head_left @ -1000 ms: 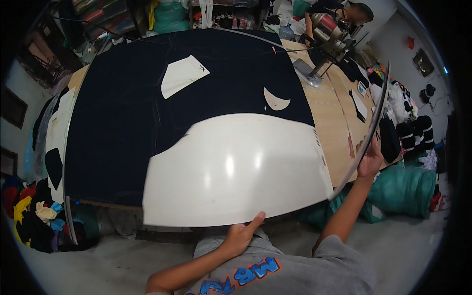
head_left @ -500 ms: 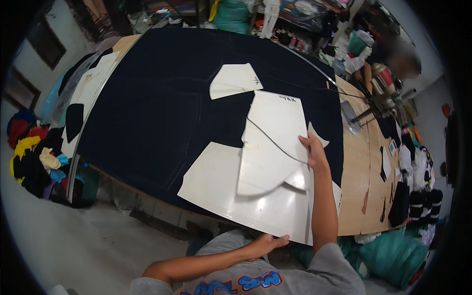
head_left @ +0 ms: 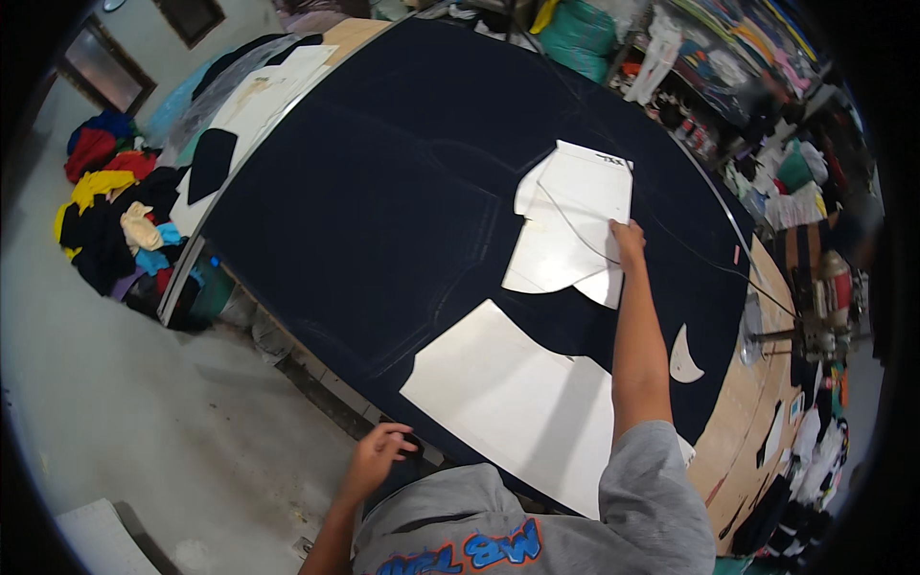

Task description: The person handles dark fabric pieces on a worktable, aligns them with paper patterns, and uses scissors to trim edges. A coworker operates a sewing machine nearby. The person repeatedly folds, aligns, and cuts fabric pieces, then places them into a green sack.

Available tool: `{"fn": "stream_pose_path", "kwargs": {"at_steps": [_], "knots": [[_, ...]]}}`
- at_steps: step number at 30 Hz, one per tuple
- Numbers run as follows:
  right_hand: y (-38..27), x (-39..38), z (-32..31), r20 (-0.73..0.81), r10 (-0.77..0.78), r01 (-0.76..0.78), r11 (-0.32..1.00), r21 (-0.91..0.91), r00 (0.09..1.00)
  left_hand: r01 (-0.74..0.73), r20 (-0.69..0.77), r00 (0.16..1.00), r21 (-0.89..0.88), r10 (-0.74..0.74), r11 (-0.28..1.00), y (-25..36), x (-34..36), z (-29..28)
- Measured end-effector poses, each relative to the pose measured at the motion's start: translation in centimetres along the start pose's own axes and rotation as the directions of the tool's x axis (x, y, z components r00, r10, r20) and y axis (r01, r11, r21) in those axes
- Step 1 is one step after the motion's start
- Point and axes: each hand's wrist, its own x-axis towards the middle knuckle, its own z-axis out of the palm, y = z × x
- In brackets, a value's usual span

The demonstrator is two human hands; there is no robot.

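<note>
My right hand (head_left: 626, 240) grips the right edge of a stiff white pattern piece (head_left: 565, 240), which overlaps another white piece toward the back of the dark navy fabric (head_left: 316, 220). A thin cord crosses them. Nearer me, a large white pattern piece (head_left: 498, 383) lies along the front edge, partly behind my right forearm. A small crescent-shaped piece (head_left: 686, 359) sits right of that arm. My left hand (head_left: 381, 443) is off the pieces, just beyond the front edge, fingers loosely bent and apart, holding nothing visible.
At right, a cutting machine (head_left: 829, 297) stands by wooden boards (head_left: 728, 431), with a blurred person (head_left: 858, 230) behind. Colourful cloth heaps (head_left: 105, 220) lie left. Shelving with a green sack (head_left: 575, 43) is at the back. A metal strip (head_left: 714, 187) borders the fabric.
My right hand has carried the upper pieces farther over the fabric. My left hand has let go of the large piece, which now lies on the fabric. The view has rotated.
</note>
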Motion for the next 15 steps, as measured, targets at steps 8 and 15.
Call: {"fn": "stream_pose_path", "kwargs": {"at_steps": [8,15], "knots": [[-2.1,-0.9,-2.3,0.186,-0.006,-0.063,0.931,0.36,0.982,-0.217,-0.414,0.896,-0.093,0.161,0.972,-1.8,0.7,-6.8],[-1.9,-17.1,-4.1,0.223,-0.098,-0.089,0.711,0.698,0.97,-0.369,-0.157,0.925,-0.139,0.347,0.919,3.1,6.8,-8.9]]}}
